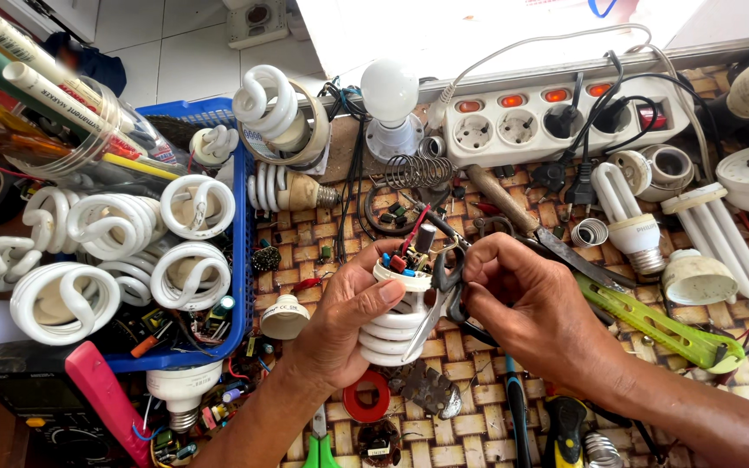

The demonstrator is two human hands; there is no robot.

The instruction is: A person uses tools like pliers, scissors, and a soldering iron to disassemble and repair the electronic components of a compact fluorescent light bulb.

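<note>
Left hand (340, 325) grips the opened spiral lamp (394, 325) above the surface; right hand (522, 303) fingers hold scissors (446, 286) at its circuit board. A slip could crack the glass coils.

My surface (478, 347), covered by a woven checked mat, carries a blue basket (240, 260) of spiral bulbs, a white power strip (513, 130), a red tape ring (366, 400) and a green tool (661, 325).
</note>
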